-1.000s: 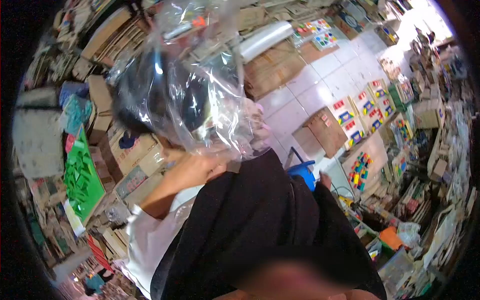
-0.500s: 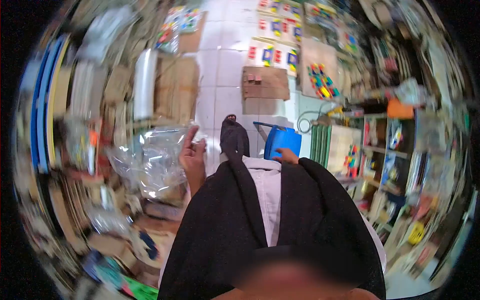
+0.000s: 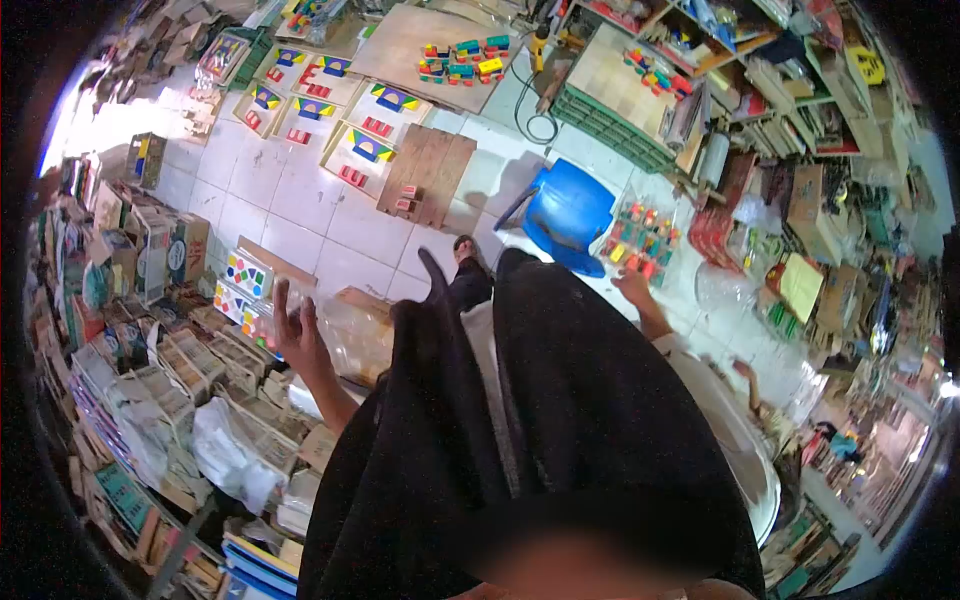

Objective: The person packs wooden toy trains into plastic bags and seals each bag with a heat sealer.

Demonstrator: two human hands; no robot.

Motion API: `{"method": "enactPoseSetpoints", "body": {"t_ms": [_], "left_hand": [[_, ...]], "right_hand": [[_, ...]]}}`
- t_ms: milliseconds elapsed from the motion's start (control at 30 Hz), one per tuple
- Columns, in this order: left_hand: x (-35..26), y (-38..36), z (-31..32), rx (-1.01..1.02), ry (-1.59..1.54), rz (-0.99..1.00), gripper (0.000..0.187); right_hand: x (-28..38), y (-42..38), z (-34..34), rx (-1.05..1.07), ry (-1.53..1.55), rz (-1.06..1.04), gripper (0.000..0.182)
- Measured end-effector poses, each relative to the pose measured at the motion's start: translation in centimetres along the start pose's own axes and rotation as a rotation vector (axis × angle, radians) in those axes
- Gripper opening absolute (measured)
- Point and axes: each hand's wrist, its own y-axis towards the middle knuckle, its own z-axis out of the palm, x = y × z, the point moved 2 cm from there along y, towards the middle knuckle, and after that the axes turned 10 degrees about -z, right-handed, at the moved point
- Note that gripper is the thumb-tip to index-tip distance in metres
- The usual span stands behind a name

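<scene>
My left hand (image 3: 298, 325) is raised on the left with its fingers apart. Beside it, clear plastic film (image 3: 352, 335) lies over brown cardboard, and boards with coloured shapes (image 3: 243, 290) are just beyond the fingers. My right hand (image 3: 632, 286) reaches out on the other side, fingers loosely extended. Its fingertips are at the near edge of a clear bag of coloured blocks (image 3: 642, 240) in this view. A blue plastic chair (image 3: 570, 210) stands close to the left of that bag.
Trays of coloured blocks (image 3: 365, 145) and a brown board (image 3: 432, 180) lie on the tiled floor. Toy trains (image 3: 465, 62) sit on a wooden sheet. A green crate (image 3: 610, 125) borders packed shelves. Stacked goods (image 3: 205, 365) crowd the left. Part of another person (image 3: 750, 385) shows at right.
My view has swung to the right. My left hand now appears away from the loose plastic bags, near the shape boards. My right hand has moved from over the blue chair to beside the bag of blocks.
</scene>
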Motion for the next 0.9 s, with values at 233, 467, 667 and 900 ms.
{"method": "enactPoseSetpoints", "body": {"t_ms": [233, 467, 667, 900], "left_hand": [[-2.9, 6.0, 4.9, 0.246, 0.001, 0.143, 0.042], [-4.3, 6.7, 8.6, 0.410, 0.138, 0.198, 0.041], [-2.3, 9.3, 9.7, 0.439, 0.026, 0.096, 0.037], [-5.8, 11.5, 16.1, 0.282, 0.006, 0.135, 0.040]], "right_hand": [[1.4, -5.1, 12.9, -0.130, 0.242, 0.093, 0.048], [4.3, -4.5, 17.4, -0.046, 0.656, 0.492, 0.048], [2.3, 4.7, 13.9, -0.289, 0.602, 0.242, 0.049], [-6.2, 12.8, 15.8, 0.008, 0.300, 0.261, 0.046]]}}
